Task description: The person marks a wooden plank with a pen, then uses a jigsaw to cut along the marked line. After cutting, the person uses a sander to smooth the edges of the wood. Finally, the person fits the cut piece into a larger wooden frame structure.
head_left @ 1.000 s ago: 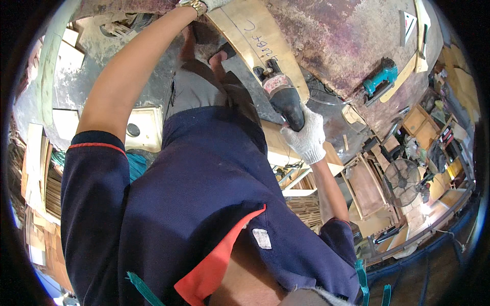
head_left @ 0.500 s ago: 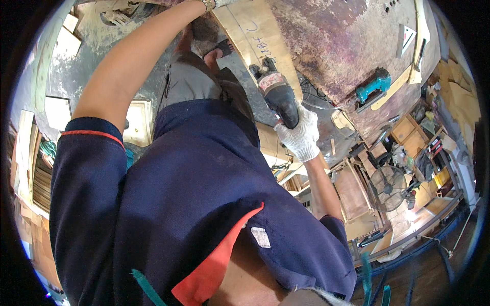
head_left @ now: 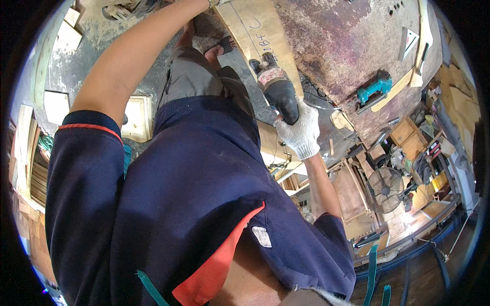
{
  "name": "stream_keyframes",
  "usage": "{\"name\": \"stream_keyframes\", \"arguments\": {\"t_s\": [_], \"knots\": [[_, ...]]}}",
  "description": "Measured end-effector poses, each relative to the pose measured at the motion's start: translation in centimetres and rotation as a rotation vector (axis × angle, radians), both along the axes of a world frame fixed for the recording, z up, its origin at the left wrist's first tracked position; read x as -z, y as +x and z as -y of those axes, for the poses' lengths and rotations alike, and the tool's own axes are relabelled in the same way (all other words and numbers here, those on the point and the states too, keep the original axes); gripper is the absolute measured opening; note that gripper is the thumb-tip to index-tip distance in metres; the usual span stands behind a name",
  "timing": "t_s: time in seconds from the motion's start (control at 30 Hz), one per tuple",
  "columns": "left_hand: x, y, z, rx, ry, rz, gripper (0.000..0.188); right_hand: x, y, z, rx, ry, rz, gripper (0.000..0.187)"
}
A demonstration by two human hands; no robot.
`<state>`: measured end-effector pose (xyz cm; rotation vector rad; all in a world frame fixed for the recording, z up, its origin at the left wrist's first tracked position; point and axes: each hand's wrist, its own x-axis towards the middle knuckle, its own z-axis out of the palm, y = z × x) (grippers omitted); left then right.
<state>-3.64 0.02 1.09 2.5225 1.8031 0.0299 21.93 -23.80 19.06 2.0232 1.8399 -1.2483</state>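
Observation:
My right hand [head_left: 300,131], in a white knit glove, is wrapped round the black rear body of a hand-held power tool [head_left: 280,94]. A worn reddish label marks its casing, and its black front end rests at the near part of a long wooden board [head_left: 255,28]. The tool's working tip is hidden. A drawn line and handwritten marks run along the pale board. My left arm reaches to the board's far end; only a sliver of my left hand [head_left: 222,2] shows at the top edge, its fingers out of sight.
The board lies along the left edge of a stained worktable [head_left: 326,46]. On the table, a teal power tool [head_left: 375,87] and a small triangular square [head_left: 408,42] lie to the right. A cable [head_left: 319,99] trails beside my right hand. A fan [head_left: 386,188] stands among wood pieces.
The view has shifted slightly. My right hand and the power tool stay at nearly the same place on the board, and my left hand remains at its far end.

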Motion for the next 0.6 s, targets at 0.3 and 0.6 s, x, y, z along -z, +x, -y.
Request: {"name": "stream_keyframes", "arguments": {"t_s": [0.3, 0.6], "knots": [[0.1, -0.1, -0.2, 0.003, 0.002, -0.009, 0.091, 0.1, -0.4, -0.3, -0.002, 0.014, -0.013, 0.041], [0.3, 0.0, -0.1, -0.002, 0.023, 0.014, 0.089, 0.1, -1.0, -0.8, -0.030, 0.110, -0.004, 0.032]]}}
